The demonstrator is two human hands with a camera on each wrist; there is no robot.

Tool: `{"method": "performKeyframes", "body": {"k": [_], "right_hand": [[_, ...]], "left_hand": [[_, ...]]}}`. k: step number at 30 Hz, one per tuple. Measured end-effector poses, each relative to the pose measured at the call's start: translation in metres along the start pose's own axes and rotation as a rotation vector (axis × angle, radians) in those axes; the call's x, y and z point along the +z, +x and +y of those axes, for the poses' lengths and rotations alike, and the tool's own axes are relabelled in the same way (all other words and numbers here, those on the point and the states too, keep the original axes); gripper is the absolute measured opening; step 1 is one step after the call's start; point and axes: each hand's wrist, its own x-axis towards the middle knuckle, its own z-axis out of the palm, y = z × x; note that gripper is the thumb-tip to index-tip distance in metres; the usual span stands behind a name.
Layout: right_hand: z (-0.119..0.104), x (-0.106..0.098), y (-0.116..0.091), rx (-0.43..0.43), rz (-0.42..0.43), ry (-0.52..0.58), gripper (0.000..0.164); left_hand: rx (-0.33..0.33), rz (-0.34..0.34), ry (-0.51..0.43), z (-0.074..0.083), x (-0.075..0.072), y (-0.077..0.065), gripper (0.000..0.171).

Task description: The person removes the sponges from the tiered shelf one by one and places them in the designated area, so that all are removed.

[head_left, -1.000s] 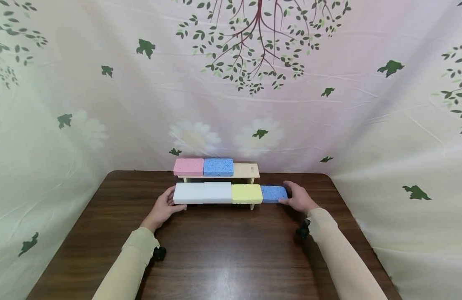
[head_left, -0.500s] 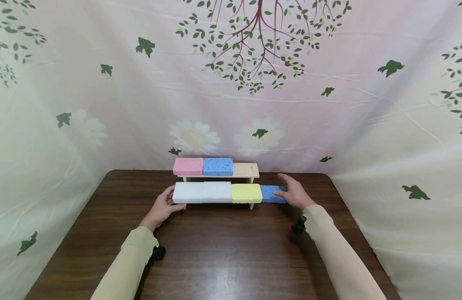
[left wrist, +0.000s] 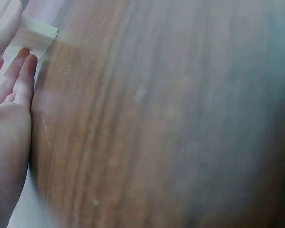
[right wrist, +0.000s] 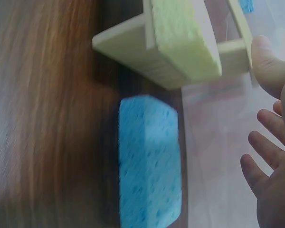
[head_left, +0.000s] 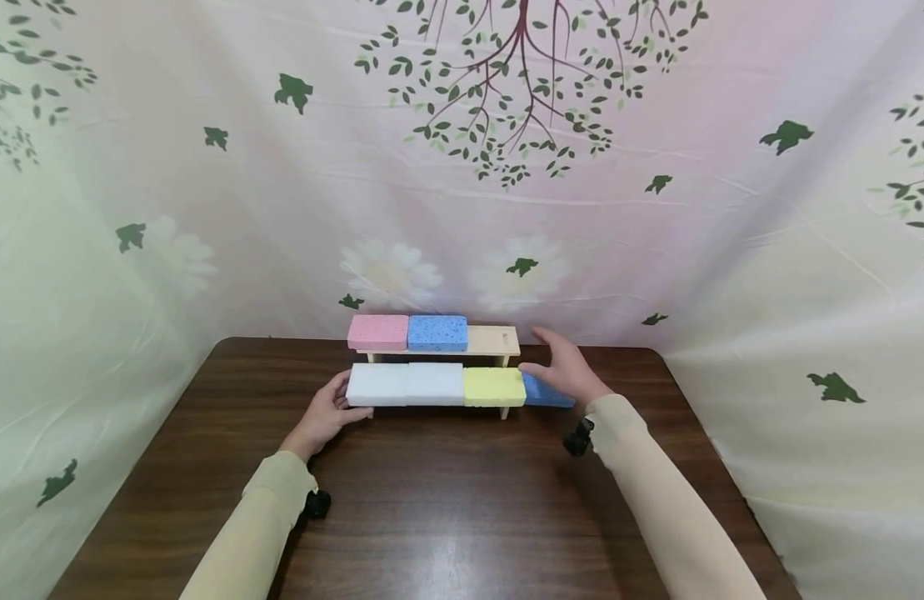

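Two low wooden stands stand one behind the other. On the front stand (right wrist: 128, 47) sit two white sponges (head_left: 405, 383) and a yellow sponge (head_left: 494, 385) at its right end. At the stand's left end my left hand (head_left: 322, 419) rests, thumb in front and fingers at its side; in the left wrist view those fingers are straight by a pale wooden piece (left wrist: 40, 31). My right hand (head_left: 570, 368), empty and with spread fingers, reaches over a blue sponge (right wrist: 149, 161) lying on the table. Its thumb overlaps the yellow sponge's right edge in the head view.
The back stand (head_left: 494, 340) bears a pink sponge (head_left: 379, 332) and a speckled blue sponge (head_left: 437, 332), with bare wood at its right end. A printed cloth (head_left: 282, 208) hangs right behind the dark wooden table (head_left: 447, 500).
My right hand has let go of the blue sponge on the table and moved left and back, towards the right ends of the stands. My left hand has stayed in place.
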Motion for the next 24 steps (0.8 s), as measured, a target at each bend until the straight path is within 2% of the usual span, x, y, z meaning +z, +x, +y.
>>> {"method": "performKeyframes", "body": {"k": [5, 12, 24], "right_hand": [[-0.017, 0.006, 0.011, -0.028, 0.007, -0.004, 0.081], [-0.037, 0.017, 0.022, -0.035, -0.028, -0.014, 0.084], [-0.057, 0.032, 0.042, -0.072, -0.029, -0.053, 0.085]], "left_hand": [[0.005, -0.002, -0.018, -0.001, -0.001, 0.001, 0.089], [0.006, -0.007, -0.029, -0.001, -0.001, 0.001, 0.088], [0.012, -0.01, -0.029, -0.004, -0.002, 0.003, 0.088]]}}
